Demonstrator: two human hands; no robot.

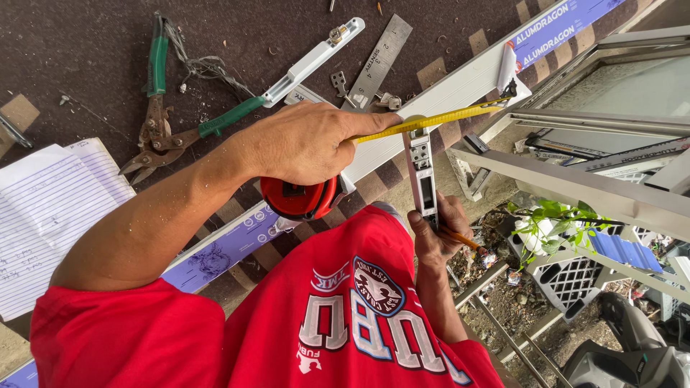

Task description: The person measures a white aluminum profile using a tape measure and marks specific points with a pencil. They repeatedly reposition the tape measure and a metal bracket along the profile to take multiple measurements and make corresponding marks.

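My left hand (305, 144) grips the tape (298, 197), right hand (438, 233) clamps bracket (420, 169) and pencil (460, 239) — keep that blade (431, 120) taut.

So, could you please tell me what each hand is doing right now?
Left hand: closed on the red tape measure, its yellow blade pulled out.
Right hand: closed on a white fitting and an orange pencil.

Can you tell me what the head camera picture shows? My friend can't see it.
A person's left hand holds a red tape measure, its yellow tape pulled across a long white bar. The right hand holds a short white piece and a pencil. Green snips, a steel ruler and a notebook lie nearby.
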